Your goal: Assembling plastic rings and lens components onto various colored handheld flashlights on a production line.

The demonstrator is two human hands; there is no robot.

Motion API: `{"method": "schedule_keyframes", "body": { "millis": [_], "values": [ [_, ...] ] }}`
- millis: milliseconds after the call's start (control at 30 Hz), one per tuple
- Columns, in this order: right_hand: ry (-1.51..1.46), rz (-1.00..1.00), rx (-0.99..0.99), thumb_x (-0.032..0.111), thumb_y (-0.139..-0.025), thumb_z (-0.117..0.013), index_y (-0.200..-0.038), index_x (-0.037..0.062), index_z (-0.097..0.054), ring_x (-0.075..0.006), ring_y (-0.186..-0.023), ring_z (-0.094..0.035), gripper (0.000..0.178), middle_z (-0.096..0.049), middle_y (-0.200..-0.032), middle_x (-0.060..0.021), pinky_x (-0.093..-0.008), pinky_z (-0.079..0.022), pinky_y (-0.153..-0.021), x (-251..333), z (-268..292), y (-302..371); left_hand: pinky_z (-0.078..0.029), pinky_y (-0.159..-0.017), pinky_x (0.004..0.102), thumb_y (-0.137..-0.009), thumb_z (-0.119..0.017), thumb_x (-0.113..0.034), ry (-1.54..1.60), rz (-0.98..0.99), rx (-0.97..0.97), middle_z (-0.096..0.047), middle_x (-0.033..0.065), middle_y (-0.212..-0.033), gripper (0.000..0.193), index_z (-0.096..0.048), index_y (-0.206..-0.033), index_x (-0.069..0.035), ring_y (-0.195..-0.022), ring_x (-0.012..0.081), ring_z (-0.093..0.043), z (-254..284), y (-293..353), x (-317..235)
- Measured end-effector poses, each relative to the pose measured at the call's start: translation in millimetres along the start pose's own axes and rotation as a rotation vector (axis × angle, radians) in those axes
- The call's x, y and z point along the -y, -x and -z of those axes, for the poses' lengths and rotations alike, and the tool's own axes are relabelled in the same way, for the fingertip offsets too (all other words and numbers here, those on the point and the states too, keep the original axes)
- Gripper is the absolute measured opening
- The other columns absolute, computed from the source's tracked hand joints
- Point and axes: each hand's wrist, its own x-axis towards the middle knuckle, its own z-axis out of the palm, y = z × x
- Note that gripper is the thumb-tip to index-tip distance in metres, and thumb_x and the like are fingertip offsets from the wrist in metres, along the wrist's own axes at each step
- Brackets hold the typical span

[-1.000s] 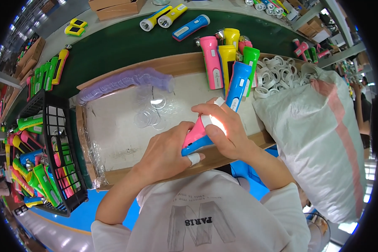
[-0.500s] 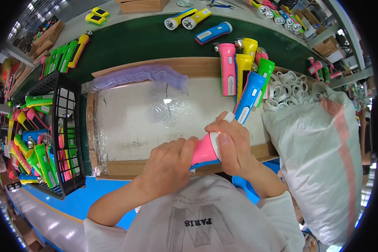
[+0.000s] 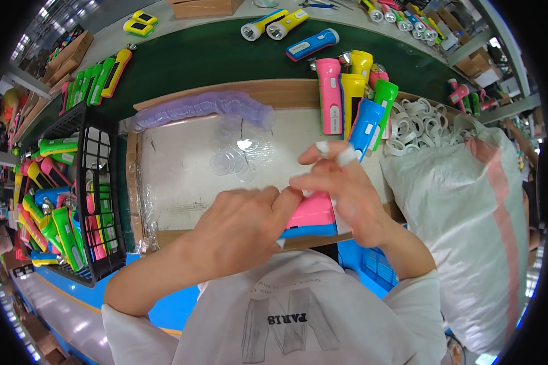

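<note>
A pink and blue flashlight lies crosswise in front of my chest, its wide end toward the right. My left hand is wrapped round its narrower end. Over the wide end hovers my right hand, fingers apart and slightly blurred, white wraps on two fingertips; whether it touches the flashlight is hard to see. Just beyond it, a blue flashlight, a green one, a yellow one and a pink one lean together. Thin clear discs lie in the shallow cardboard tray.
A row of stacked purple-tinted clear discs lines the tray's far side. At right stands a white woven sack with white rings at its mouth. A black crate of flashlights is at left. Beyond runs a green belt.
My right hand has come off the flashlight's wide end and opened its fingers. The flashlight has turned more level, with its blue side showing more. My left hand still grips it.
</note>
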Motion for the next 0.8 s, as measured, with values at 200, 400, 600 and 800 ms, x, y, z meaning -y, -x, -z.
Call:
{"method": "schedule_keyframes", "body": {
  "millis": [200,400,600,800],
  "values": [
    [-0.099,-0.332,-0.001,0.045,-0.098,-0.028,-0.122,-0.0023,-0.059,-0.0249,-0.096,-0.060,0.061,-0.061,-0.114,-0.0177,-0.0348,-0.046,-0.092,0,-12,-2,-0.046,-0.053,0.0330,-0.076,-0.060,-0.008,-0.447,-0.129,-0.237,-0.053,0.0066,-0.068,0.028,-0.060,-0.104,-0.001,-0.057,0.0218,-0.056,-23,-3,3],
    [-0.083,0.477,0.051,0.015,-0.074,-0.057,-0.101,0.0006,-0.070,-0.0355,-0.095,-0.065,0.033,-0.062,-0.095,-0.0188,-0.0452,-0.053,-0.080,50,-55,28,-0.051,-0.084,0.0478,-0.071,-0.069,-0.019,0.735,-0.148,0.397,-0.059,0.0172,-0.115,0.048,-0.057,-0.117,-0.010,-0.111,0.0327,-0.057,-15,29,-1],
    [-0.969,-0.965,-0.292,0.029,-0.099,-0.044,-0.113,-0.0033,-0.065,-0.0210,-0.096,-0.064,0.041,-0.068,-0.107,-0.0153,-0.0325,-0.049,-0.089,-90,-52,-9,-0.051,-0.057,0.0373,-0.075,-0.061,-0.007,-0.500,0.071,-0.087,-0.062,0.0127,-0.074,0.023,-0.056,-0.096,-0.001,-0.062,0.0266,-0.065,-51,-15,48],
    [-0.088,-0.435,-0.184,0.032,-0.101,-0.041,-0.111,-0.0025,-0.062,-0.0260,-0.092,-0.064,0.042,-0.066,-0.104,-0.0142,-0.0332,-0.048,-0.085,-58,-34,-7,-0.046,-0.057,0.0323,-0.073,-0.063,-0.008,-0.552,0.085,-0.265,-0.054,0.0063,-0.069,0.024,-0.056,-0.095,-0.005,-0.063,0.0214,-0.060,-45,-13,46]
  ]
}}
